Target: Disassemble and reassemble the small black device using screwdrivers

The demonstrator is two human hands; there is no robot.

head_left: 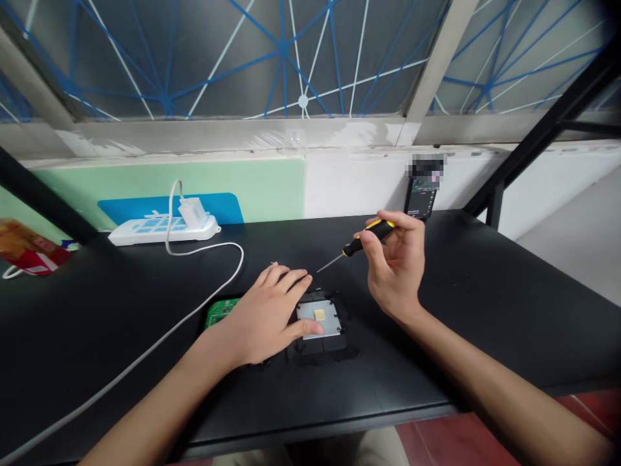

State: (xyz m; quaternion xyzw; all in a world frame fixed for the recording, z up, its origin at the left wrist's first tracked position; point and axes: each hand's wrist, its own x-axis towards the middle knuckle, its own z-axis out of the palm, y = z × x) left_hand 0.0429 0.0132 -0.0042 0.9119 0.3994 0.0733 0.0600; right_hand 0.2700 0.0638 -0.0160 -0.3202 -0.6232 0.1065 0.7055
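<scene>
A black device housing [310, 357] lies flat on the black table. Its left part shows a green circuit board [219, 312], and a silver metal plate with a small yellow square [319, 315] is at its right. My left hand [269, 314] rests spread over the middle of the housing, covering part of the board, with the thumb on the plate. In my right hand [398, 262] is a black and yellow screwdriver [361, 241], held tilted, its thin tip pointing down and left, just beyond my left fingertips.
A white power strip [140, 232] with a plugged-in charger [193, 212] stands at the back left. Its white cable [169, 335] runs across the table's left side. A phone [420, 197] leans against the wall. A red and orange package [33, 249] lies far left.
</scene>
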